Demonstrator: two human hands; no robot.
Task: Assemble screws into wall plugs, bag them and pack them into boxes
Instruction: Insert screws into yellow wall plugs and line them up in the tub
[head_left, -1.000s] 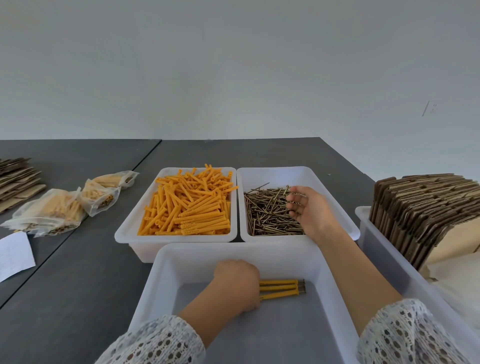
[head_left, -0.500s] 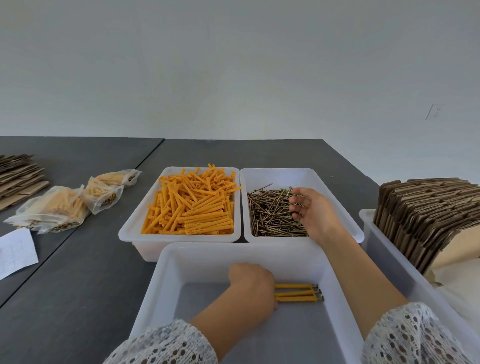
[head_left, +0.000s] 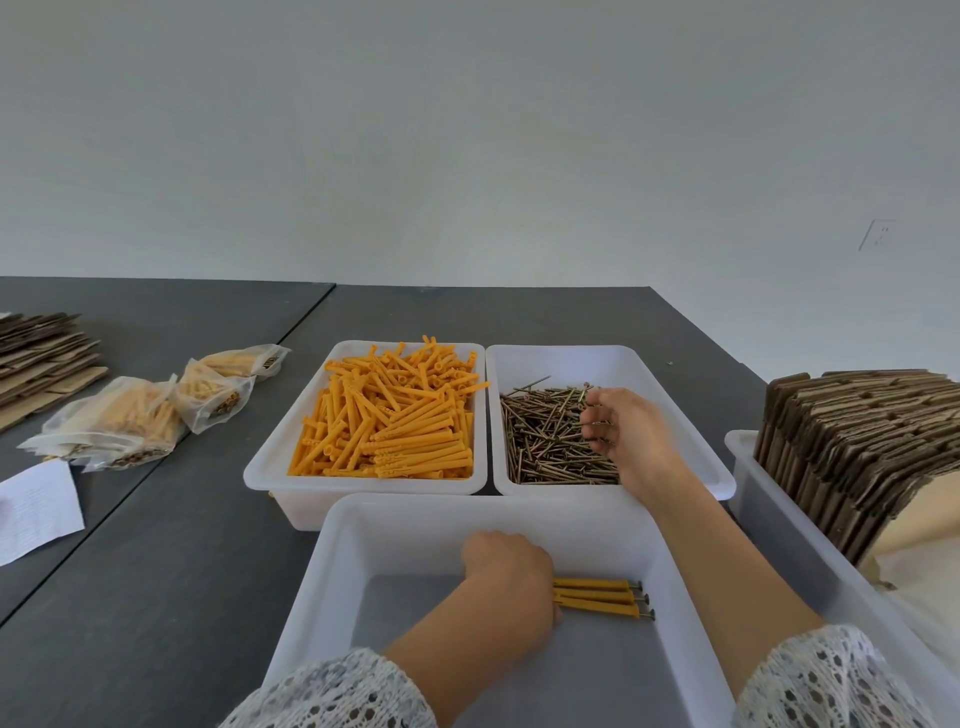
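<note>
Head view: the right hand (head_left: 631, 441) has dipped lower, fingers curling round screws (head_left: 550, 441); the left hand (head_left: 511, 574) keeps gripping plugs (head_left: 597, 597). More assembling follows.

A dark grey table (head_left: 171, 597) carries three white plastic tubs: one of orange wall plugs (head_left: 270, 470), one of screws (head_left: 722, 480), a third (head_left: 332, 551) nearest the camera. A fourth tub (head_left: 748, 467) stands at right. Filled clear bags (head_left: 130, 415), flattened cardboard (head_left: 41, 358) and a paper sheet (head_left: 36, 506) lie left.
</note>
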